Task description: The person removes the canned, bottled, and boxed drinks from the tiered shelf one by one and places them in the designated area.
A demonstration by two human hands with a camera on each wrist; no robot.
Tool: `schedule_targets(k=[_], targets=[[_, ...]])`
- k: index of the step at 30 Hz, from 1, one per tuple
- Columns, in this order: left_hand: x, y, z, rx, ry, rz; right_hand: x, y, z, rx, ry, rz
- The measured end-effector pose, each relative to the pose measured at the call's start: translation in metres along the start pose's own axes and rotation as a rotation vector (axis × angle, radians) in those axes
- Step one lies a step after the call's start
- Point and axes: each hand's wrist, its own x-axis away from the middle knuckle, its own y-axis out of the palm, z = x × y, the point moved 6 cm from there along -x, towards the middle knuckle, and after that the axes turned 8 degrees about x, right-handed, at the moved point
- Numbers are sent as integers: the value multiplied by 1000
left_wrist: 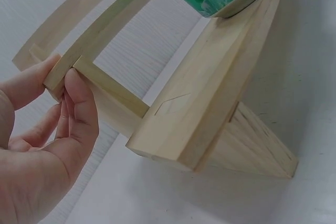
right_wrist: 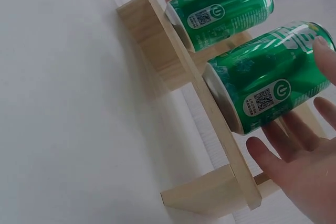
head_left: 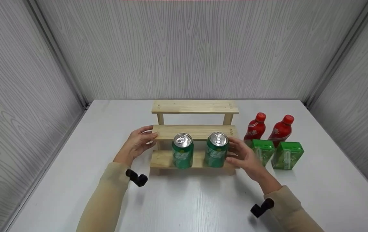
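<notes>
Wooden rack, head view: three-tiered, the rack (head_left: 194, 106) stands on the white table (head_left: 184, 206) before a grey wood-grain wall (head_left: 187, 48).
Cans, head view: the left can (head_left: 183, 155) and the right can (head_left: 216, 154), both green with silver tops, stand upright and apart on the lowest board (head_left: 162, 159).
Left hand, head view: the left hand (head_left: 138, 141) is at the left end of the middle board (head_left: 192, 130).
Right hand, head view: the right hand (head_left: 247, 158) is at the right can's outer side, thumb and fingers spread.
Bottles and boxes, head view: right of the rack, two red bottles (head_left: 281, 129) stand behind two green boxes (head_left: 288, 155) (the right hand partly covers the nearer box).
Board end, left wrist view: thumb and forefinger pinch the middle board's end; a can's base rests on the lowest board.
Code labels, right wrist view: each can shows a square code (right_wrist: 264, 98) on its side.
Right fingers, right wrist view: the thumb lies before the right can, other fingers partly behind it; whether they grip it, I cannot tell.
</notes>
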Motion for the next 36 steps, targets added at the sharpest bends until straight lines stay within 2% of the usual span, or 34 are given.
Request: schedule_targets(k=[6, 13, 23, 29, 36], targets=[[0, 0, 0, -9, 12, -5, -5, 8, 3, 33, -5, -25], [2, 1, -1, -6, 8, -11, -8, 11, 7, 29, -35, -5], [5, -1, 0, 5, 15, -28, -13, 21, 3, 173, -38, 72], [6, -4, -1, 1, 12, -16, -10, 27, -14, 208, -48, 126], [4, -2, 0, -2, 20, -13, -9, 26, -16, 208, -11, 165]])
